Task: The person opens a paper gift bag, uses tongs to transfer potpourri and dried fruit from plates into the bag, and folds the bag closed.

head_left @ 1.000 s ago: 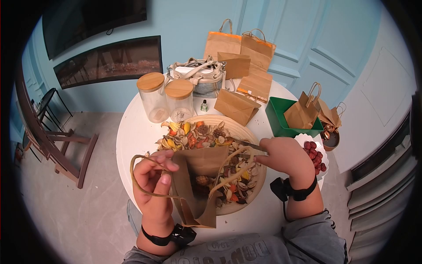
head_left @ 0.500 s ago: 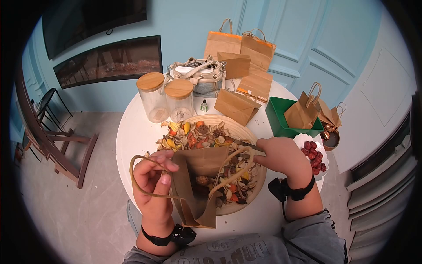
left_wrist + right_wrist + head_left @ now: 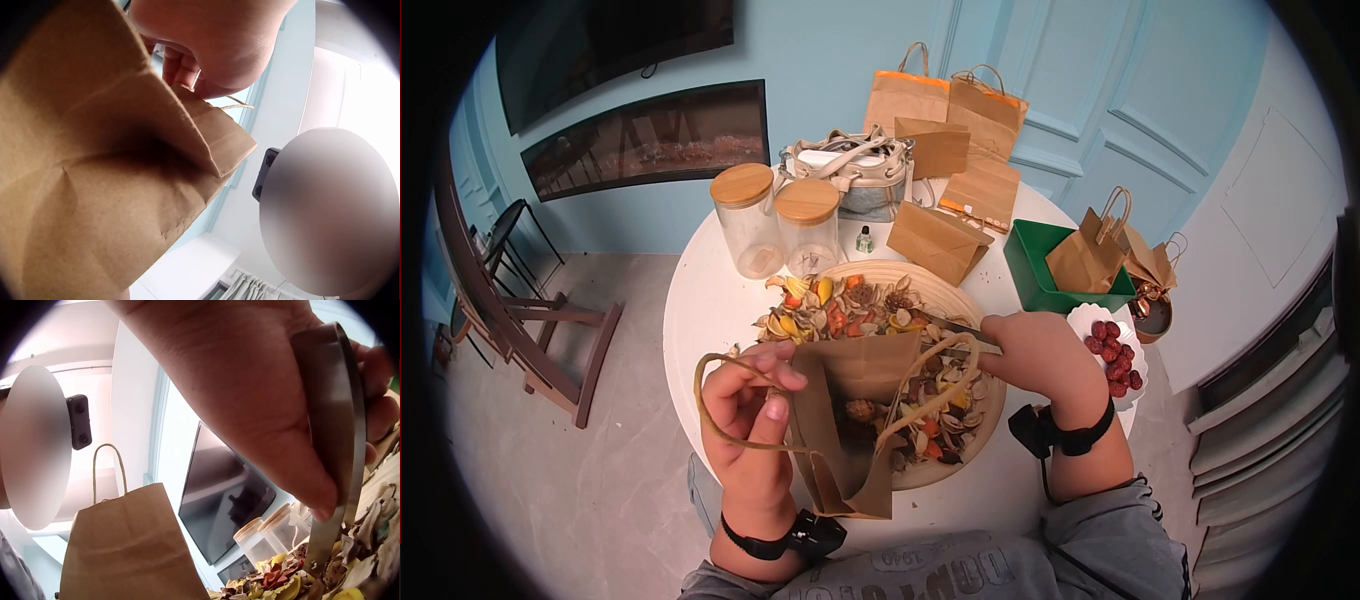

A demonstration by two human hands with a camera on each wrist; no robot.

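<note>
Curled round the edge of an upright brown paper bag [image 3: 855, 375], the left hand [image 3: 750, 420] holds it at its left side, with one handle loop by the fingers. Inside the bag's mouth a pine cone [image 3: 862, 410] shows. The right hand [image 3: 1045, 360] grips metal tongs [image 3: 331, 425], whose tips reach into the dried petals [image 3: 281, 578]. Under and behind the bag lies a round woven tray [image 3: 960, 290] of petals and cones. What the tong tips touch cannot be made out.
Two lidded glass jars [image 3: 745, 225], a small bottle [image 3: 864, 240] and a handbag [image 3: 870, 195] stand behind the tray. More paper bags [image 3: 940, 240] are at the back. To the right are a green box [image 3: 1025, 265] and a white dish of red dates [image 3: 1112, 352].
The right hand with the tongs has shifted slightly over the tray. The left hand and the bag have stayed in place.
</note>
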